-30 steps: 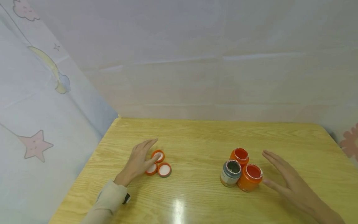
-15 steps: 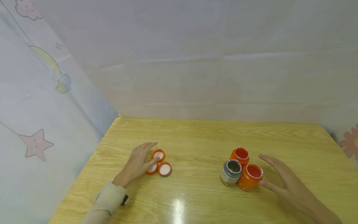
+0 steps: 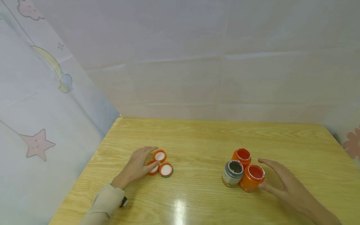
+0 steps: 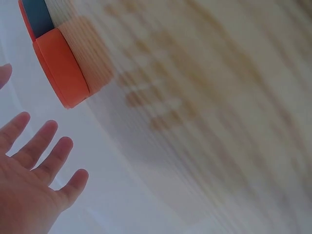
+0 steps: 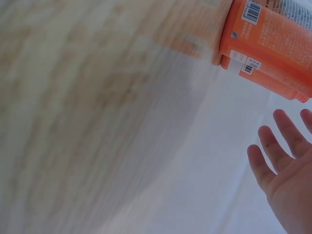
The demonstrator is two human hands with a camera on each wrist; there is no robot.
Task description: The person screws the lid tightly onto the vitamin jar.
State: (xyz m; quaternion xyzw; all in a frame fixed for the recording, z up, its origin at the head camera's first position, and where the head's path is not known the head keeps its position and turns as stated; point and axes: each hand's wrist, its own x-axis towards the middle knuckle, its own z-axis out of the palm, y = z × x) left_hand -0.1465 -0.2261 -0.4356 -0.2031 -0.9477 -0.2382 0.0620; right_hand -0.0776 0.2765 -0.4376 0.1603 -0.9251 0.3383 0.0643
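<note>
Three lids lie clustered on the left of the table, white insides up: two orange lids (image 3: 160,156) and one with a grey side and orange rim (image 3: 166,170). Over their left edge hovers my left hand (image 3: 136,165), fingers spread and holding nothing; the left wrist view shows it apart from an orange lid (image 4: 63,68). On the right, two orange jars (image 3: 249,183) and a grey jar (image 3: 231,179) stand upright together, uncapped. Beside them my right hand (image 3: 291,190) has its fingers extended and thumb close to the front orange jar; in the right wrist view the fingers are apart from the jars.
The wooden table (image 3: 191,140) stretches between the lids and the jars. Behind it hangs a pale cloth backdrop (image 3: 180,78), which continues down the left side with a printed star (image 3: 37,145) and moon.
My right hand has moved slightly left, closer to the jars. The left hand has drawn back a little toward me, uncovering more of the lids. Lids and jars have stayed in place.
</note>
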